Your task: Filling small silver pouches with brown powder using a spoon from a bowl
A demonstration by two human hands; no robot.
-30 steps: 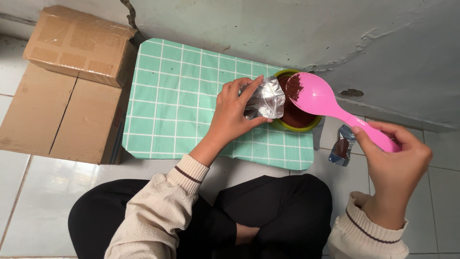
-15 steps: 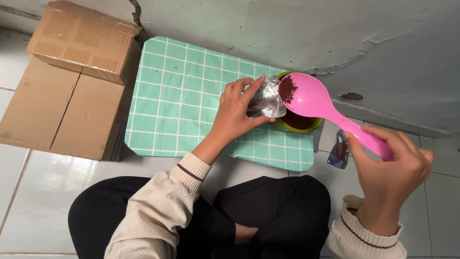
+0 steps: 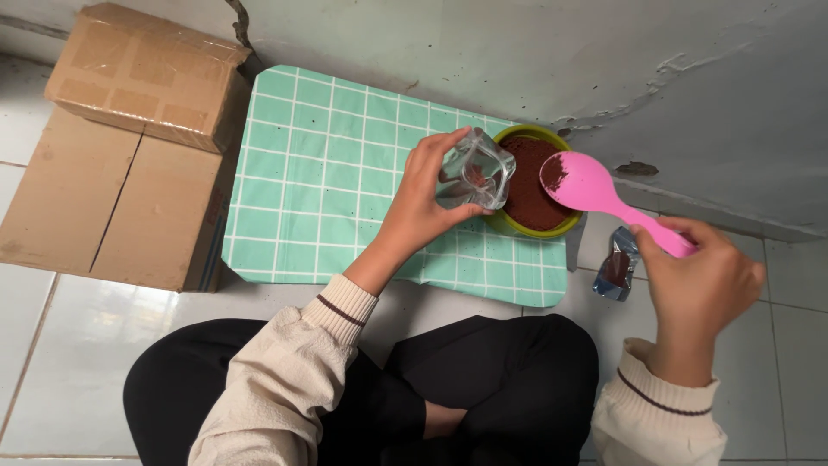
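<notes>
My left hand grips a small silver foil pouch, held open at the top, over the green checked board. A little brown powder shows inside the pouch. Just right of it stands a yellow-green bowl full of dark brown powder. My right hand holds a pink spoon by its handle. The spoon's head hovers over the bowl's right side, with a trace of powder clinging to it.
A second small foil pouch with brown powder sits on the tiled floor right of the board. A cardboard box lies at the left. A grey cracked wall runs behind the board. My crossed legs are below.
The spoon has swung from the pouch's mouth back over the bowl and is nearly empty. The pouch has tipped upright, and the bowl of powder has come fully into sight.
</notes>
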